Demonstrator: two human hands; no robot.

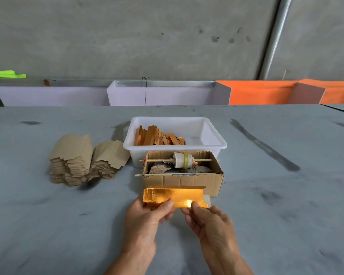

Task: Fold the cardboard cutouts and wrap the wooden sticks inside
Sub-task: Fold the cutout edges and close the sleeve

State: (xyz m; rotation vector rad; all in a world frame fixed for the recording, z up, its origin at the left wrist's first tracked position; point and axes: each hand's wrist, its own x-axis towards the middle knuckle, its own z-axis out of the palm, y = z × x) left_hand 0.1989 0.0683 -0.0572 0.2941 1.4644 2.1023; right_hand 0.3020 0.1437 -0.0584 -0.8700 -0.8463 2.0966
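Observation:
I hold a gold-foil cardboard cutout (173,196) in front of me, just above the table, with its shiny side up. My left hand (147,215) pinches its lower left part with the thumb on top. My right hand (205,219) pinches its lower right edge. Wooden sticks (157,137) lie piled in the left half of a white plastic tub (213,144) behind. Two stacks of flat brown cutouts (83,159) sit to the left of the tub.
A small open cardboard box (187,181) stands between the tub and my hands; a thin skewer across it carries a spool of thread (183,160). White and orange panels (262,92) line the far edge of the grey table (286,195).

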